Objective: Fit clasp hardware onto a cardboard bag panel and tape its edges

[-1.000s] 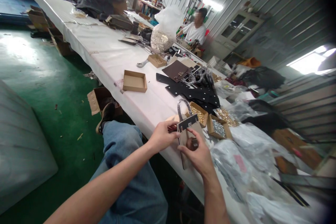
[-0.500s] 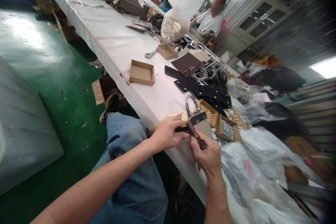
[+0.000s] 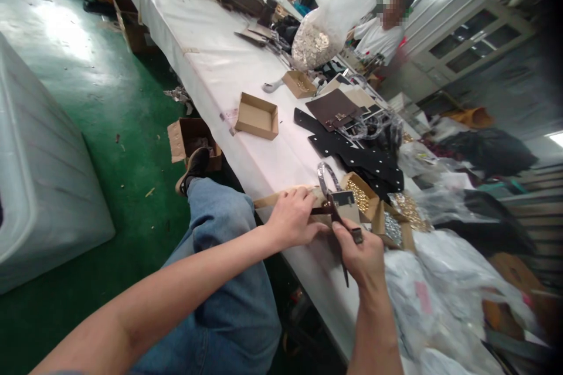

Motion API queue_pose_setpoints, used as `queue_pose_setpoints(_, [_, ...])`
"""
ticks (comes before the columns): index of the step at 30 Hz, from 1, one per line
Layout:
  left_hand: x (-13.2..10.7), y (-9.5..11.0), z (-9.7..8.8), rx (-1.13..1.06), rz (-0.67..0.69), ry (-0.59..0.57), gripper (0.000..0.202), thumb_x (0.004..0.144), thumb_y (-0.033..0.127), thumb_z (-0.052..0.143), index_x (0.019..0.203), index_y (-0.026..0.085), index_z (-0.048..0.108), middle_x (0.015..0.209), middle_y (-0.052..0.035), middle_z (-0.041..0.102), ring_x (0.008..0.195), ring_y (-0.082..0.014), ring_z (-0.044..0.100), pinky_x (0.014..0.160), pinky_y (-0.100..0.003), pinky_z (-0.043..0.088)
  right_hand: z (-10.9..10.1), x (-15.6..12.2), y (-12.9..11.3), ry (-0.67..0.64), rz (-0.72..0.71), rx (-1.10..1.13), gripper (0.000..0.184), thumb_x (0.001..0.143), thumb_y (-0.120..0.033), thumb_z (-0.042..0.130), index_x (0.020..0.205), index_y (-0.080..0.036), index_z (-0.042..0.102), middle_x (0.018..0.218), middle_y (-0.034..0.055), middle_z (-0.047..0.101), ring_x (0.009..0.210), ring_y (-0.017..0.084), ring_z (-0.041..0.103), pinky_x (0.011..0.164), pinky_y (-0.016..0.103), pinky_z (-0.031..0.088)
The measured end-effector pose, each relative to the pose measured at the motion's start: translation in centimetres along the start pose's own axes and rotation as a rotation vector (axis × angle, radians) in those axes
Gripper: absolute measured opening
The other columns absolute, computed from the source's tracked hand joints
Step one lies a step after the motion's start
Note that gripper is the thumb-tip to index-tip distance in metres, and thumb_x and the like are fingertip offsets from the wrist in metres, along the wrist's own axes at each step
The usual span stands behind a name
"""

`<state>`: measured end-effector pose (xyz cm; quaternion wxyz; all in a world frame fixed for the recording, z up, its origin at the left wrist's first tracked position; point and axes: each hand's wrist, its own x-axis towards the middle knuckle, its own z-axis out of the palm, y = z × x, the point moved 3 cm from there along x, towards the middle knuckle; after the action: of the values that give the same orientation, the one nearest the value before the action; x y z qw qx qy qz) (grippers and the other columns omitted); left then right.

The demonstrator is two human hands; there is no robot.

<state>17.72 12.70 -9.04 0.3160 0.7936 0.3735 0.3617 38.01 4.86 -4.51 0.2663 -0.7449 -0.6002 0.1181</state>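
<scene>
My left hand (image 3: 294, 220) and my right hand (image 3: 361, 252) hold a small tan and dark leather bag piece (image 3: 338, 208) at the near edge of the long white table (image 3: 220, 70). A clear wrapped handle loop (image 3: 324, 174) rises from its top. The left hand's fingers are curled on a dark brown strap at the piece's left side. The right hand pinches the strap's lower end, which hangs below the fist. Small cardboard boxes of gold studs (image 3: 359, 190) and silver studs (image 3: 391, 227) stand just behind the piece.
An empty cardboard box (image 3: 257, 116), black leather straps (image 3: 352, 155), a brown flap (image 3: 332, 108) and a big bag of metal parts (image 3: 314, 44) lie further along. Plastic bags (image 3: 431, 299) cover the right side. Another person (image 3: 382, 35) sits at the far end. A carton (image 3: 193, 137) stands on the green floor.
The bag piece has been turned from upright and facing me to edge-on, lower toward the table. Both hands shifted along the brown strap. The camera has tilted downward and to the right.
</scene>
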Motion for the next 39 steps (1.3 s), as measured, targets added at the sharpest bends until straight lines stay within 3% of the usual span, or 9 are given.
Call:
queue_pose_setpoints(8, [0.1,-0.2,0.1,-0.144,-0.020,-0.008,0.041,0.093,0.035,0.088,0.130,0.024,0.074,0.142,-0.0140,0.070,0.137,-0.0374,0.064,0.117,-0.054,0.051,-0.1,-0.3,-0.8,0.075,0.013,0.009,0.052,0.102,-0.059,0.072,0.128,-0.018,0.089,0.111,0.0133,0.089,0.101,0.036,0.084,0.091,0.043,0.067])
queue_pose_setpoints(14, [0.9,0.0,0.2,-0.519,-0.071,-0.060,0.047,0.093,0.053,0.089,0.126,0.021,0.078,0.126,-0.0134,0.081,0.119,-0.0349,0.076,0.104,-0.047,0.060,-0.7,-1.4,-1.0,0.177,-0.034,-0.070,0.058,0.100,-0.060,0.076,0.137,-0.017,0.086,0.118,0.0159,0.088,0.101,0.037,0.085,0.093,0.046,0.067])
queue_pose_setpoints(17, [1.0,0.2,0.1,-0.641,-0.160,-0.072,0.052,0.093,0.054,0.088,0.132,0.021,0.078,0.124,-0.0126,0.083,0.112,-0.0323,0.078,0.101,-0.043,0.062,0.4,-2.0,-1.1,0.110,-0.037,-0.069,0.066,0.099,-0.062,0.078,0.149,-0.018,0.079,0.126,0.0164,0.087,0.102,0.036,0.085,0.095,0.047,0.067])
queue_pose_setpoints(23, [1.7,-0.2,-0.1,-0.664,-0.236,-0.044,0.025,0.093,0.031,0.081,0.115,0.022,0.086,0.113,-0.0065,0.086,0.111,-0.0297,0.078,0.101,-0.037,0.063,2.7,-2.6,-1.1,0.028,0.030,0.029,0.090,0.092,-0.071,0.086,0.161,-0.016,0.069,0.117,0.0138,0.088,0.099,0.033,0.083,0.095,0.043,0.067])
queue_pose_setpoints(25, [2.2,-0.3,0.3,-0.689,-0.267,-0.078,0.021,0.090,0.027,0.080,0.109,0.020,0.086,0.103,-0.0049,0.086,0.103,-0.0272,0.079,0.095,-0.034,0.064,2.8,-2.6,-0.8,0.029,0.026,0.045,0.093,0.091,-0.071,0.087,0.163,-0.016,0.067,0.117,0.0138,0.088,0.100,0.033,0.082,0.095,0.043,0.066])
queue_pose_setpoints(29, [3.1,-0.5,1.6,-0.857,-0.419,-0.241,0.011,0.088,0.022,0.076,0.093,0.015,0.083,0.073,-0.0028,0.077,0.067,-0.0183,0.073,0.065,-0.025,0.059,2.6,-2.4,0.0,-0.002,0.041,0.073,0.097,0.090,-0.072,0.088,0.164,-0.014,0.065,0.109,0.0121,0.087,0.092,0.030,0.080,0.088,0.040,0.064])
queue_pose_setpoints(31, [3.2,-0.6,2.0,-0.953,-0.503,-0.289,0.009,0.087,0.020,0.074,0.089,0.013,0.081,0.065,-0.0022,0.073,0.057,-0.0152,0.069,0.057,-0.022,0.055,2.6,-2.2,0.2,-0.024,0.044,0.096,0.097,0.091,-0.073,0.087,0.165,-0.013,0.064,0.101,0.0096,0.087,0.084,0.027,0.078,0.081,0.037,0.063])
queue_pose_setpoints(35, [3.3,-0.8,1.9,-0.985,-0.602,-0.253,0.010,0.081,0.016,0.073,0.086,0.013,0.081,0.061,-0.0027,0.072,0.051,-0.0129,0.066,0.049,-0.018,0.048,2.3,-1.8,0.1,-0.032,0.031,0.134,0.092,0.091,-0.071,0.087,0.162,-0.014,0.068,0.105,0.0100,0.087,0.084,0.028,0.078,0.078,0.037,0.063])
queue_pose_setpoints(39, [3.5,-0.9,1.7,-0.952,-0.592,-0.212,0.008,0.083,0.019,0.074,0.082,0.013,0.080,0.059,-0.0017,0.071,0.051,-0.0103,0.065,0.047,-0.015,0.040,0.4,-1.2,-0.5,-0.007,0.047,0.192,0.060,0.096,-0.067,0.083,0.133,-0.020,0.085,0.094,0.0065,0.084,0.077,0.024,0.072,0.070,0.034,0.059])
